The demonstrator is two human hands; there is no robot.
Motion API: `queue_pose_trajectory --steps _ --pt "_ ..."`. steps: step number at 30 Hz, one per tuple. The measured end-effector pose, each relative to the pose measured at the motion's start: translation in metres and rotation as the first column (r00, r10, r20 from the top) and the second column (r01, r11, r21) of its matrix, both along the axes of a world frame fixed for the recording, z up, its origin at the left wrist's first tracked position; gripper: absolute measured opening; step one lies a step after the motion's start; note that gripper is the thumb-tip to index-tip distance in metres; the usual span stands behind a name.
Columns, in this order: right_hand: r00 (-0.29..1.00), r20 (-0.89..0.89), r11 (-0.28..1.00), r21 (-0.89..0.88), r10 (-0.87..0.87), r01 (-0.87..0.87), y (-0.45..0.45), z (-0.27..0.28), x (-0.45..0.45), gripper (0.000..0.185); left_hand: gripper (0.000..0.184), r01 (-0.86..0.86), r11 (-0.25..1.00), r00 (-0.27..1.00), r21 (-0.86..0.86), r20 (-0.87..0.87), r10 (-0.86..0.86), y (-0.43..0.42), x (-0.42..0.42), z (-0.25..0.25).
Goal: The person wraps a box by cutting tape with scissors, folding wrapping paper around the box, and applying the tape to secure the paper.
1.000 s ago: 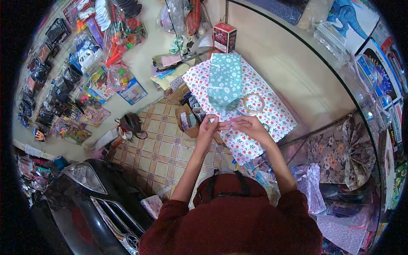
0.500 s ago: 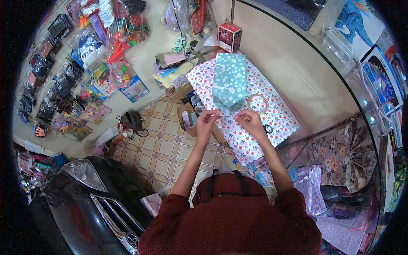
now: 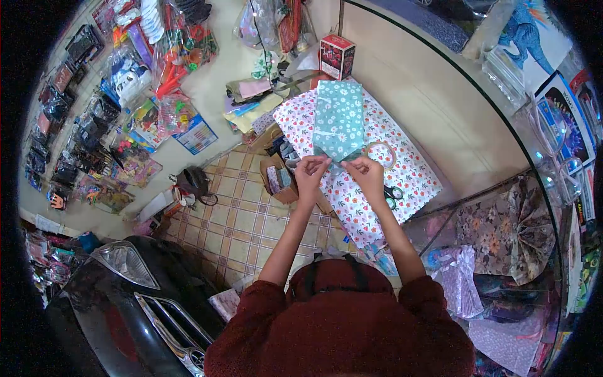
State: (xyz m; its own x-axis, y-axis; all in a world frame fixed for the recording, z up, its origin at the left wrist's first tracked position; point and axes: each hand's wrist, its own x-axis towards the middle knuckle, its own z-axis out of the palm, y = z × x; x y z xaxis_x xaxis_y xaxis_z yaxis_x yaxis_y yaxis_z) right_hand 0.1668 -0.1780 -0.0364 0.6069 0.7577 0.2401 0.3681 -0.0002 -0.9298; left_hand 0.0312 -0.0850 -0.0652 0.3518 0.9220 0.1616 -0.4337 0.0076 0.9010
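Note:
A packet wrapped in green daisy-print paper (image 3: 339, 116) lies on a surface covered in white flower-print paper (image 3: 405, 163). Its near end narrows to a folded point. At the left of that point is my left hand (image 3: 311, 174), thumb and forefinger pinched together. My right hand (image 3: 367, 173) pinches in the same way at the right, its fingertips close to the left ones. What lies between the fingertips is too small to make out. A roll of tape (image 3: 394, 156) rests just beyond my right hand, and scissors (image 3: 394, 193) lie beside my right wrist, partly hidden by it.
A red and black box (image 3: 337, 58) stands at the far end. Left of the surface, an open cardboard box (image 3: 276, 182) sits on the tiled floor (image 3: 232, 207). A black vehicle front (image 3: 144, 301) fills the lower left. A glass edge (image 3: 502, 110) curves along the right.
Both hands have moved closer together, up against the near point of the green packet. More of the scissors now shows beside the right wrist. The view has shifted slightly.

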Motion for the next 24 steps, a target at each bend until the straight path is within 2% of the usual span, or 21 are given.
queue_pose_trajectory --steps 13,19,24 --pt "0.999 0.023 0.999 -0.043 -0.024 0.025 0.004 -0.001 0.003 0.028 0.023 0.026 0.997 0.999 -0.073 -0.031 -0.028 0.0 0.006 -0.007" --pt "0.989 0.114 0.993 -0.059 -0.094 0.101 0.006 0.002 -0.001 0.03 0.023 -0.042 0.997 0.999 -0.064 -0.01 0.042 -0.001 0.012 -0.012" --pt "0.939 0.299 0.977 -0.078 -0.169 0.2 0.008 0.012 -0.005 0.026 0.018 -0.229 0.961 0.936 0.158 -0.235 0.262 -0.002 0.013 -0.001"
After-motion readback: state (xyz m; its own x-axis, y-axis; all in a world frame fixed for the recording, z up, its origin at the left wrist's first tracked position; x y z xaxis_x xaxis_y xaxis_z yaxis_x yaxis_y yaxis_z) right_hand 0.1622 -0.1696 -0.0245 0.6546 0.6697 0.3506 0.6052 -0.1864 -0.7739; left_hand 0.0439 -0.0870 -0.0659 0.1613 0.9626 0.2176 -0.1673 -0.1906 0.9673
